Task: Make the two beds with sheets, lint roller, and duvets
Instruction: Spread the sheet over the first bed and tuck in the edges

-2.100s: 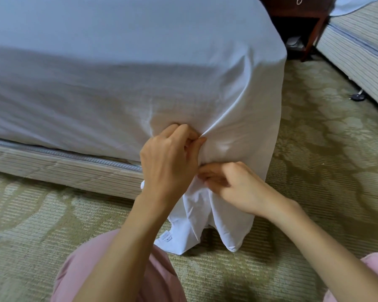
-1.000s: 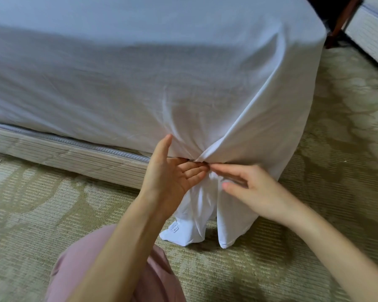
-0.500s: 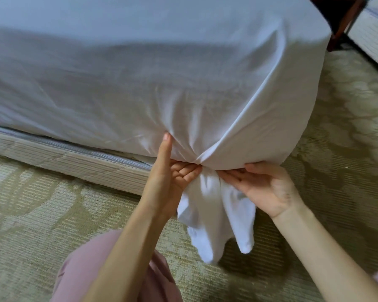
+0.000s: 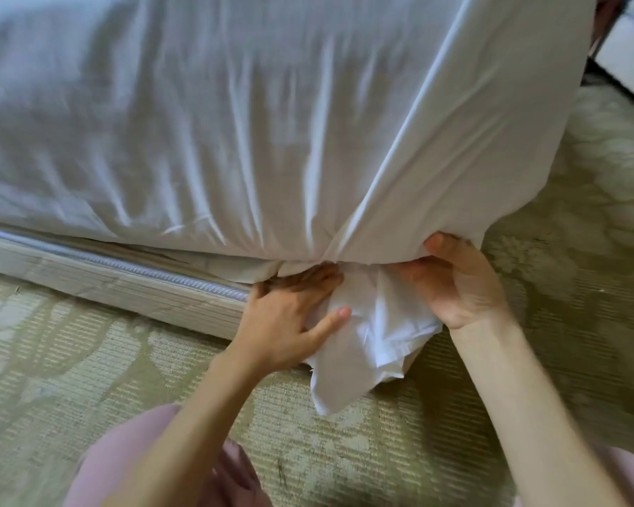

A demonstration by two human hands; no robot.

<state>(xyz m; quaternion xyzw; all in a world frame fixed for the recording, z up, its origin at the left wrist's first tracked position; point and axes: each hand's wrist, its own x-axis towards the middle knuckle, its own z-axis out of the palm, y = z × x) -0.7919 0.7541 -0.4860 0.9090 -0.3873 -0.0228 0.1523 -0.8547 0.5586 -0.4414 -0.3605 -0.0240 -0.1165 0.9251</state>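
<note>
A white sheet (image 4: 257, 115) covers the mattress and is pulled into tight folds toward its near right corner. The mattress corner is raised off the bed base (image 4: 125, 283). My right hand (image 4: 458, 283) is under that corner, palm up, fingers curled round its sheet-covered lower edge. My left hand (image 4: 290, 316) lies with straight fingers on the gathered sheet tail (image 4: 366, 356), its fingertips pushed into the gap under the mattress. The loose end of the tail hangs down to the carpet.
Patterned green carpet (image 4: 564, 287) surrounds the bed corner. My knees in pink trousers (image 4: 125, 462) are at the bottom edge. The second bed's base (image 4: 626, 64) and a dark wooden leg show at the top right.
My right hand has lifted the mattress corner higher. My left hand has turned palm down and pushed the gathered sheet under the mattress. The camera has moved closer.
</note>
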